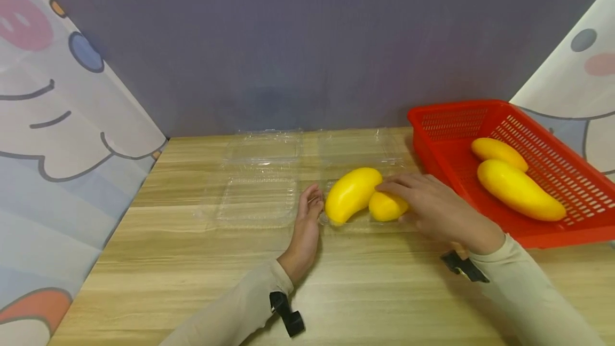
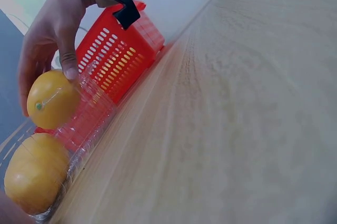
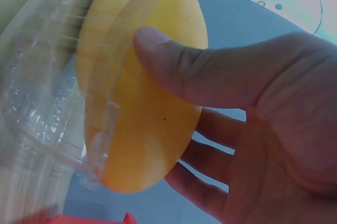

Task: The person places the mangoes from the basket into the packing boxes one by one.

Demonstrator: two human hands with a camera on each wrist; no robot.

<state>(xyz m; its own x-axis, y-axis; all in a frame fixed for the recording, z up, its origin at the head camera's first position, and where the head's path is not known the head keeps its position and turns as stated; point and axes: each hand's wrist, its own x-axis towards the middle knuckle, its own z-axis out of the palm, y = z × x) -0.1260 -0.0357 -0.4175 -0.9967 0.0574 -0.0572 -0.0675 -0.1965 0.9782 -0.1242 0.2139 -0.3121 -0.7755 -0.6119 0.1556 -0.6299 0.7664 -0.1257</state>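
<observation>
My right hand [image 1: 434,210] grips a yellow mango [image 1: 387,207] over the right half of a clear plastic clamshell box [image 1: 357,146], which lies with its lid folded back. In the right wrist view the thumb presses one side of this mango and the fingers bend round the other, with the box wall partly in front of it. Another mango [image 1: 353,195] lies in the box's left half. Beside that mango, my left hand [image 1: 305,231] rests against the box's left edge, fingers loosely bent; only a sliver shows in the left wrist view.
A second open clear box [image 1: 259,196] lies on the wooden table [image 1: 202,266] to the left. On the right stands a red perforated basket [image 1: 432,159], holding two mangoes [image 1: 519,188]. A grey panel [image 1: 288,52] rises behind the table.
</observation>
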